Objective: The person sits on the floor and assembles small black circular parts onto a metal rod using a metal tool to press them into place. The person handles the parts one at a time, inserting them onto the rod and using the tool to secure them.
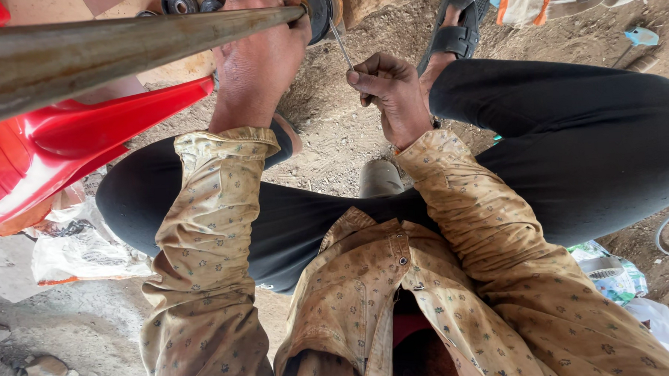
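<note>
- We see our left hand gripping the dark wheel part; our right hand pinches a thin metal rod.
- A rusty pipe crosses above a red plastic body.
- Dirt ground lies beneath.

Thin metal rod: a slim, grey, straight pin, pinched at its lower end by the fingers of the right hand; it slants up and to the left, its upper tip ending just beside the dark round part.
Dark round part: a black disc-like piece seen at the top edge, partly hidden behind the left hand, which is closed over it; its full shape cannot be told.
Long metal bar: a dull, rusty brown tube running from the left edge across to the left hand, its end meeting that hand near the dark round part.
</note>
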